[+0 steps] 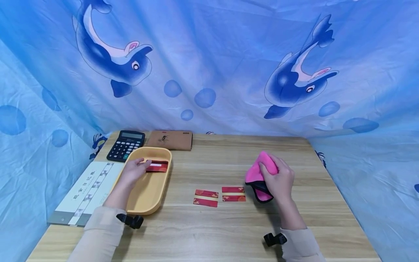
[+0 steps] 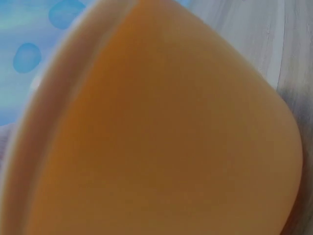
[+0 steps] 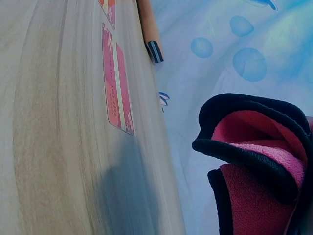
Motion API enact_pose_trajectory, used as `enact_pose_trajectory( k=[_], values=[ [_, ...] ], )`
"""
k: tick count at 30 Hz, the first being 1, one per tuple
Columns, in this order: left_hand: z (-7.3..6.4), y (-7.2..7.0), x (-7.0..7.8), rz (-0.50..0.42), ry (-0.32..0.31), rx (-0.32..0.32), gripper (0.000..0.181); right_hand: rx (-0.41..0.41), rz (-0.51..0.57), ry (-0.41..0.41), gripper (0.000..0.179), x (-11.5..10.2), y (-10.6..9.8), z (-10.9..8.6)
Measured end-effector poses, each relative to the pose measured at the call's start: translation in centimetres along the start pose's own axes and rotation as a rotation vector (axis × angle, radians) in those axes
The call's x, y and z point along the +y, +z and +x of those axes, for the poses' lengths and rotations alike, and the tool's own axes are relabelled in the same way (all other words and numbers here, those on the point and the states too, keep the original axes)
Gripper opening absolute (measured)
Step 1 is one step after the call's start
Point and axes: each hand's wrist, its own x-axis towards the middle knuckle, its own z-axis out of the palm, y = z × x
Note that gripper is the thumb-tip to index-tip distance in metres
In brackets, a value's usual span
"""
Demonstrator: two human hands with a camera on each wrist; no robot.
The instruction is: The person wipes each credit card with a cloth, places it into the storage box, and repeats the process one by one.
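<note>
In the head view my left hand reaches into a yellow tray. Its thumb and fingers pinch a red card with a white strip near the tray's far end. The tray's outer wall fills the left wrist view and hides the fingers there. On the right, my right hand grips a bunched pink cloth with black edging, held above the table. The folds of this cloth hang at the right of the right wrist view. Two red cards with cream stripes, one left and one right, lie beside it.
Behind the tray stand a black calculator and a brown notebook. A white and grey book lies left of the tray, partly under my left forearm. A blue dolphin-print curtain surrounds the wooden table.
</note>
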Motion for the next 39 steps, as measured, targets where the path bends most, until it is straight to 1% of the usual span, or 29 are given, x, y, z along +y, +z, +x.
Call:
enact_pose_trajectory(
  k=[2,7,9,11,13,14,16,20,22,24,26,28,30,32,34,36,37,39],
  values=[
    [-0.2,-0.1,0.0,0.028,0.011,-0.002,0.076,0.000,-0.001,-0.010,0.040,0.1,0.0,0.0],
    [-0.3,-0.2,0.2,0.063,-0.003,0.014,0.076,-0.007,0.004,-0.007,0.040,0.2,0.0,0.0],
    [-0.6,-0.1,0.5,0.086,0.012,0.043,0.074,-0.009,0.006,-0.001,0.040,0.2,-0.1,0.0],
    [-1.1,0.2,0.8,0.103,0.048,0.094,0.070,-0.010,0.005,0.003,0.040,0.3,-0.1,0.0],
    [-1.7,0.6,1.2,0.108,0.110,0.151,0.064,-0.009,0.006,0.008,0.039,0.3,-0.2,0.0],
    [-2.1,0.8,1.5,0.106,0.153,0.179,0.061,-0.009,0.004,0.009,0.039,0.4,-0.3,0.0],
    [-2.7,1.3,2.1,0.070,0.246,0.228,0.055,-0.008,0.004,0.016,0.039,0.4,-0.4,0.0],
    [-3.8,2.6,3.5,-0.039,0.428,0.256,0.048,-0.005,-0.001,0.033,0.039,0.4,-0.6,0.0],
    [-4.4,3.3,4.2,-0.065,0.505,0.254,0.045,0.000,-0.002,0.042,0.039,0.5,-0.7,0.0],
    [-5.1,3.9,4.8,-0.072,0.585,0.235,0.044,0.006,0.004,0.045,0.039,0.5,-0.7,0.0],
    [-5.8,4.5,5.2,-0.042,0.658,0.209,0.044,0.011,0.008,0.047,0.039,0.6,-0.8,0.0],
    [-6.5,5.1,5.7,-0.008,0.714,0.166,0.045,0.017,0.011,0.046,0.039,0.6,-0.8,0.1],
    [-7.2,5.8,6.0,0.014,0.751,0.107,0.045,0.018,0.014,0.048,0.039,0.6,-0.9,0.1],
    [-7.7,6.5,6.3,0.019,0.764,0.041,0.044,0.022,0.013,0.050,0.039,0.6,-0.9,0.1],
    [-8.1,7.2,6.5,0.005,0.765,-0.031,0.045,0.025,0.013,0.054,0.039,0.6,-1.0,0.1],
    [-8.5,7.9,6.5,-0.006,0.748,-0.096,0.045,0.026,0.009,0.059,0.039,0.6,-1.0,0.1],
    [-8.7,8.3,6.5,-0.010,0.729,-0.124,0.046,0.027,0.007,0.061,0.039,0.5,-1.1,0.1],
    [-8.9,9.1,6.3,-0.009,0.699,-0.172,0.046,0.025,0.006,0.067,0.040,0.5,-1.1,0.1]
  ],
)
